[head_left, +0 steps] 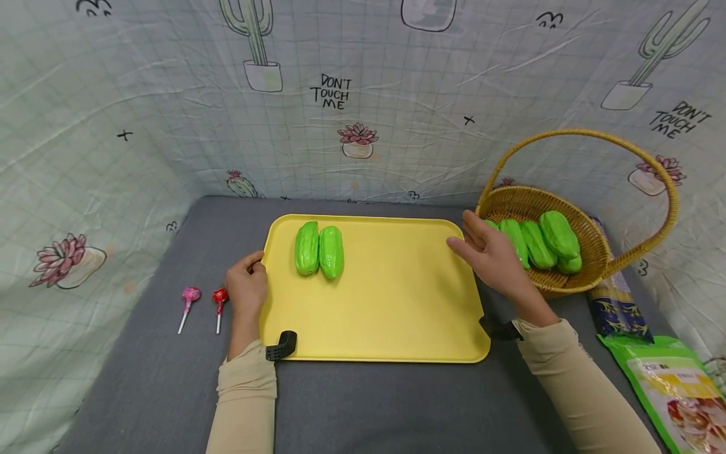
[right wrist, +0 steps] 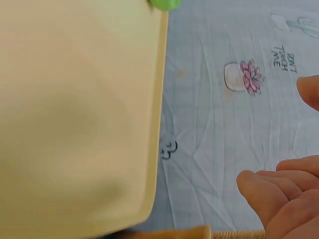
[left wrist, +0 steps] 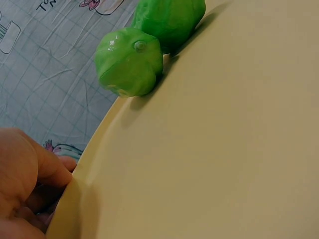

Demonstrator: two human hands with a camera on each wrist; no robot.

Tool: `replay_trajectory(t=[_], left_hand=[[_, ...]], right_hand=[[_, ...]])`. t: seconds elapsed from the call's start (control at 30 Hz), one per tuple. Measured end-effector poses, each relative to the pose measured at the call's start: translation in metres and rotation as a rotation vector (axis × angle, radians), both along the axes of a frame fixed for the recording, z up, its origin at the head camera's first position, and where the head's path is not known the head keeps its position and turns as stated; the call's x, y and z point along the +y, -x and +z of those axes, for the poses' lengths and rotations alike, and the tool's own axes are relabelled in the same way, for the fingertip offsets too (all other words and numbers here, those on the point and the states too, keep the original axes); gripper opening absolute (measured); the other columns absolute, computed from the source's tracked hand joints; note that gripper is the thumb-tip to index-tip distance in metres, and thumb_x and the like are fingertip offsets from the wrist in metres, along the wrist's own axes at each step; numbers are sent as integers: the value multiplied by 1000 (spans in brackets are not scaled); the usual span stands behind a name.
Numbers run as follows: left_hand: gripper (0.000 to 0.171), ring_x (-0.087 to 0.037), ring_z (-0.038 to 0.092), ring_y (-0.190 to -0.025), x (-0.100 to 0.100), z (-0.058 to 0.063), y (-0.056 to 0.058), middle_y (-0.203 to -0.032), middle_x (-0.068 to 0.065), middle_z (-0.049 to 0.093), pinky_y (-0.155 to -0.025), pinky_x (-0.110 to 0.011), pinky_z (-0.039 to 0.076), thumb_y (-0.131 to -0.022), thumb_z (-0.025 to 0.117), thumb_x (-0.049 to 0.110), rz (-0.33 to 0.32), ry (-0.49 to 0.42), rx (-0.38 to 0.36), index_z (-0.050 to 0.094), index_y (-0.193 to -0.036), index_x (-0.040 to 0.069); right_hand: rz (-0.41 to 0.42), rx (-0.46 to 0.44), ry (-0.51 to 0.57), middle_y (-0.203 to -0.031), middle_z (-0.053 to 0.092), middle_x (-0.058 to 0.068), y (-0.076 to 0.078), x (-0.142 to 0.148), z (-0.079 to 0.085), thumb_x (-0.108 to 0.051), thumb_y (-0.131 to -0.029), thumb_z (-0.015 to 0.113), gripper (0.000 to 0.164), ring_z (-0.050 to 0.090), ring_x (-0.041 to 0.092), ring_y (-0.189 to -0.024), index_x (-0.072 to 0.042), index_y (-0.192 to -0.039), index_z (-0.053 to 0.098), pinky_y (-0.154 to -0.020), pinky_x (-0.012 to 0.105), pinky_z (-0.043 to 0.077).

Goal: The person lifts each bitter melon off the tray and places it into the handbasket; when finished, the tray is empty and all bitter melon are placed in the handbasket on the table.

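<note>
A yellow tray (head_left: pixel 397 296) lies on the grey table. At its left edge is my left hand (head_left: pixel 247 287), fingers bent, with thumb and fingertips holding the rim in the left wrist view. Two glossy green ridged vegetables, pepper-like in shape (head_left: pixel 307 248) (left wrist: pixel 129 62), lie side by side near the tray's back left. My right hand (head_left: pixel 492 258) is raised over the tray's right edge, fingers extended and thumb apart, holding nothing. Just beyond it stands a wicker basket (head_left: pixel 590 221) with several more of the green vegetables (head_left: pixel 558 234) inside; the hand hides part of them.
Two lollipops, one pink (head_left: pixel 191 294) and one red (head_left: pixel 220 295), lie left of my left hand. The basket's tall handle (head_left: pixel 578 132) arches up on the right. A dark blue patterned packet (head_left: pixel 618 312) and a green food bag (head_left: pixel 675 384) lie at the right edge.
</note>
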State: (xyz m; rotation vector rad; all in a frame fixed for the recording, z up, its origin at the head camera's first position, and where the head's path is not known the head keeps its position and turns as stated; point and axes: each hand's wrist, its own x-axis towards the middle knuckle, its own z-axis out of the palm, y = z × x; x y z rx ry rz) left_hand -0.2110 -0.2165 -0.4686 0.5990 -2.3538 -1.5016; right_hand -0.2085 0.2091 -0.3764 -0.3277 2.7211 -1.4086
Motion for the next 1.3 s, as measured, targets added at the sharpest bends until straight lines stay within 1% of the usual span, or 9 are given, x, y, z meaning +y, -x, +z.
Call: replay_trajectory(t=[0.3, 0.4, 0.57, 0.77, 0.9, 1.0, 1.2, 1.3], left_hand=[[38, -37, 59, -129, -1, -1, 1, -137, -24, 64, -104, -49, 48, -104, 44, 6, -3, -3, 2, 67, -133, 0], [37, -37, 58, -129, -1, -1, 0, -137, -24, 64, -104, -49, 48, -104, 44, 7, -9, -6, 0, 67, -133, 0], [37, -37, 59, -128, -2, -1, -1, -136, -24, 64, -103, -48, 48, -104, 44, 6, -17, -5, 4, 67, -133, 0], [37, -36, 59, -129, -1, 0, 0, -136, -23, 65, -104, -48, 48, -104, 45, 6, -6, 1, 11, 68, -132, 0], [37, -36, 59, -129, 0, 1, 0, -136, -23, 65, -105, -49, 48, -104, 45, 6, -6, 5, 4, 68, -132, 0], [37, -37, 59, -129, 0, 1, 1, -135, -24, 65, -106, -49, 47, -104, 44, 7, -8, 10, 5, 68, -132, 0], [37, -37, 60, -127, 0, 1, 1, -134, -24, 66, -104, -49, 48, -103, 45, 6, 3, 26, 11, 69, -131, -1], [37, -37, 61, -126, 0, 0, 1, -134, -24, 66, -103, -48, 48, -103, 45, 7, 3, 19, 9, 69, -131, 0]], right_hand=[[56, -32, 73, -171, 15, 14, 5, -29, -9, -33, -104, 59, 79, 23, 32, -157, -5, -164, 14, -121, 48, 33], [75, -64, 108, -172, 13, 12, 5, -41, -14, -35, -104, 59, 81, 21, 30, -158, -7, -164, 14, -122, 45, 33], [113, -112, 160, -172, 12, 12, 4, -63, -20, -36, -102, 61, 83, 20, 30, -158, -6, -164, 14, -123, 46, 33], [150, -151, 182, -172, 12, 12, 4, -89, -27, -36, -99, 66, 89, 23, 31, -158, -6, -164, 13, -121, 46, 34], [165, -198, 202, -173, 13, 10, 6, -105, -32, -38, -97, 69, 93, 23, 29, -158, -8, -164, 13, -122, 42, 34], [176, -224, 224, -173, 13, 9, 8, -116, -36, -37, -97, 70, 93, 23, 28, -158, -8, -164, 13, -122, 41, 34], [201, -250, 253, -173, 11, 10, 10, -137, -44, -33, -97, 70, 93, 21, 28, -158, -4, -164, 12, -123, 40, 33], [204, -272, 282, -173, 12, 10, 10, -147, -47, -31, -98, 69, 91, 22, 28, -158, -3, -164, 12, -123, 40, 33]])
